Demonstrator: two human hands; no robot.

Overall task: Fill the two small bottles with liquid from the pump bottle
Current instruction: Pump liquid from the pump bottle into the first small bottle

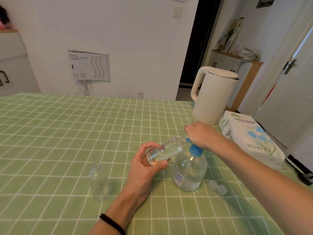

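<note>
At the left, the empty small bottle point(99, 182) stood upright on the table point(67, 133), toward the near edge. It was well apart from the pump bottle, and no hand touched it. To its right, the left hand point(145, 165) gripped the other small bottle point(165, 150) around its lower part, with fingers and thumb curled about it, lifted off the table. This bottle had some clear liquid inside and lay tilted. Its long axis ran from the palm up and to the right, so the open mouth pointed at the blue nozzle. Mouth and nozzle were just beside each other; whether they touched could not be told. The pump bottle point(189, 170) stood upright just right of the left hand. The right hand point(201, 134) rested on top of the blue pump head point(195, 149), fingers bent over it. Probably the next press needed the mouth exactly under the nozzle, which was the left hand's work. Two loose caps point(217, 187) lay just right of the pump bottle.
</note>
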